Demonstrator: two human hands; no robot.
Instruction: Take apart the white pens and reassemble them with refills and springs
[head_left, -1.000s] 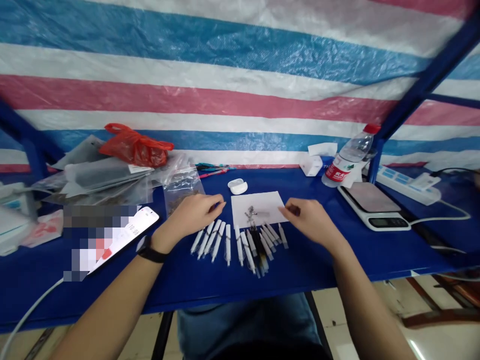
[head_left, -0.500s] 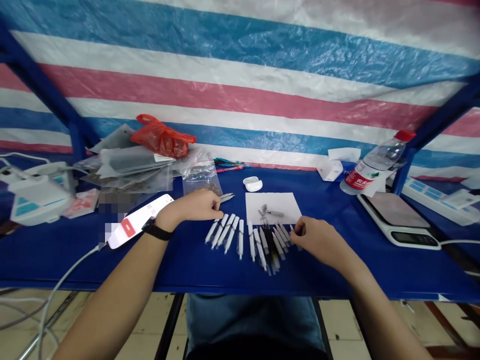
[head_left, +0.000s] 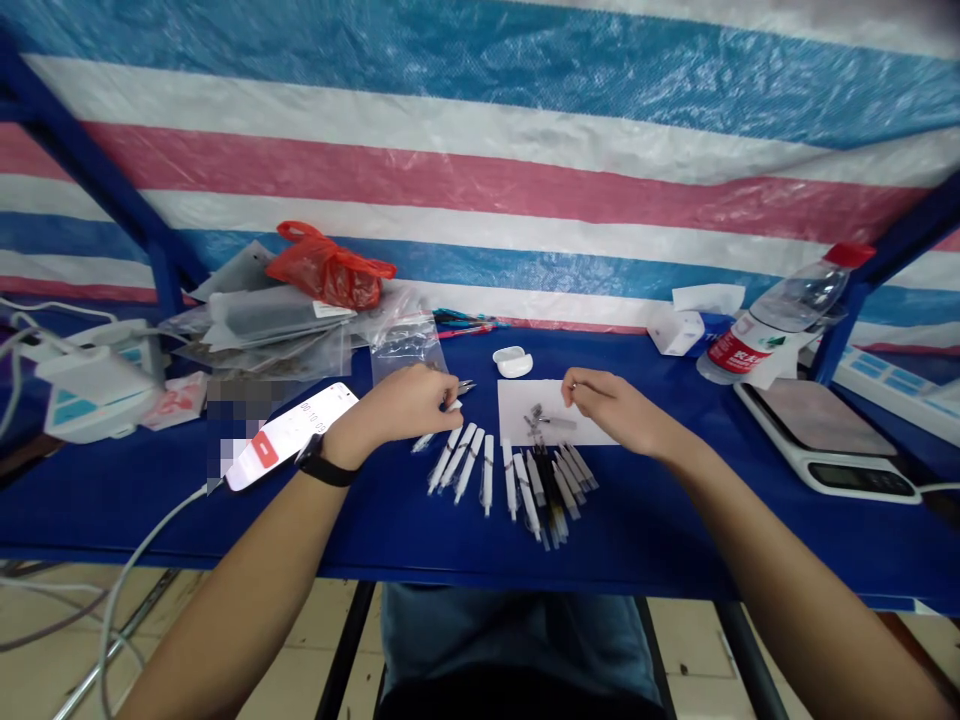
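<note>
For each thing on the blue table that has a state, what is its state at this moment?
left hand, closed on a pen.
right hand, fingers curled above the white paper; grip unclear.
pen parts, lying in a row, untouched.
water bottle, capped, tilted.
earbud case, lid shut.
phone, screen lit.

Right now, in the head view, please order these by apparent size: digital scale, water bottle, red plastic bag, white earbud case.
1. digital scale
2. water bottle and red plastic bag: they look about alike, so not ranked
3. white earbud case, clearly smallest
</note>
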